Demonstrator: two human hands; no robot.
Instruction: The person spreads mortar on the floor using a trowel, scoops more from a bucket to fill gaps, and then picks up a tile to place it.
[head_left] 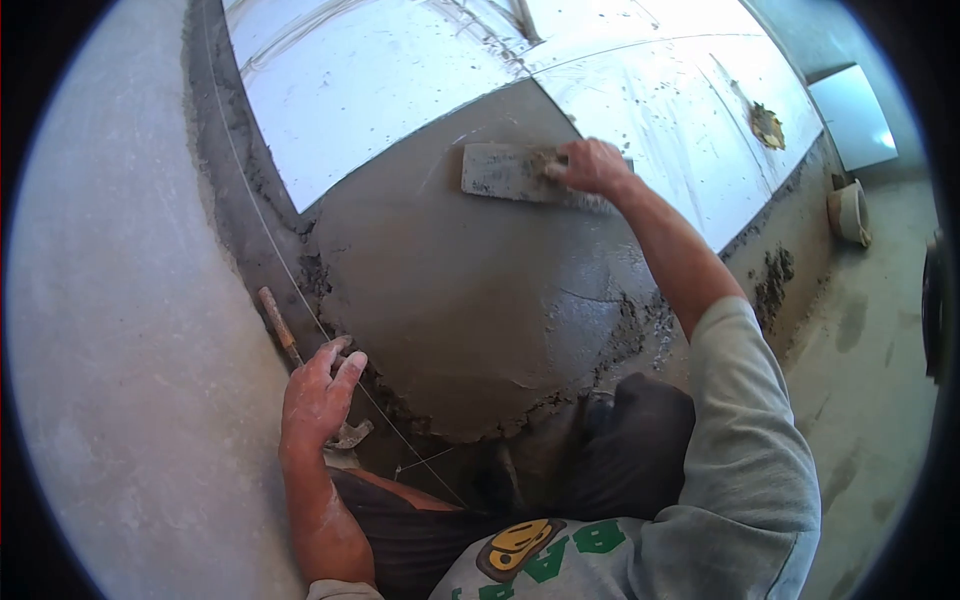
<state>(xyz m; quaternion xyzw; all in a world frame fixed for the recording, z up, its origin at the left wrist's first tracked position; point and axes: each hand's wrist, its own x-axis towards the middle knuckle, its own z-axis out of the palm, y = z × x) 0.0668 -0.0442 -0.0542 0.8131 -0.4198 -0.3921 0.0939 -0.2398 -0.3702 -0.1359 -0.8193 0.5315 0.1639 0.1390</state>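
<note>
My right hand is wrapped round the handle of a flat rectangular plastering trowel. The blade lies against the far part of a smooth bed of wet grey mortar, close to the laid white tiles. On the left, my left hand hangs with its fingers loosely bent and apart, and nothing shows in it. Partly hidden behind that hand is a hammer, its wooden handle pointing away from me and its metal head near my wrist. A thin string runs along the mortar's left side, passing close to my fingertips.
Large white tiles border the mortar at the far side, with dirt smears and a brownish clump on them. A bucket and a leaning white tile are at the right. Rough crumbly mortar edges the near side, by my legs.
</note>
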